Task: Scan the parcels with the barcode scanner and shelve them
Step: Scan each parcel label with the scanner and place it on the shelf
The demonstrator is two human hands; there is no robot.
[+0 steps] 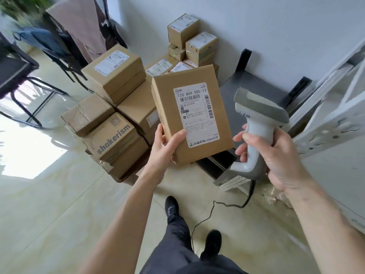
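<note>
1. The flat cardboard parcel [192, 115] is held up in the air in front of the person, label side towards the camera; its white shipping label [197, 114] reads "770 B04 005-23" above barcodes.
2. The left hand [166, 147] holds the parcel by its lower left corner: the grip is a pinch, thumb lying on the front face beside the label, fingers behind the box.
3. The right hand [274, 155] is wrapped round the handle of the barcode scanner [256, 123]; this grip is curled tight on the white handle, and the scanner's grey head sits just right of the parcel, near its label.
4. A black cable [209, 212] runs from the scanner's base down across the tiled floor [59, 214].
5. Behind the held parcel, a pile of cardboard boxes [114, 76] stands on the floor against the wall; one at the front is printed "shakerism" [113, 142].
6. To the right, a dark low shelf board [254, 86] sits inside a white metal shelving frame [325, 123].
7. Black chairs [23, 76] stand at the left.
</note>
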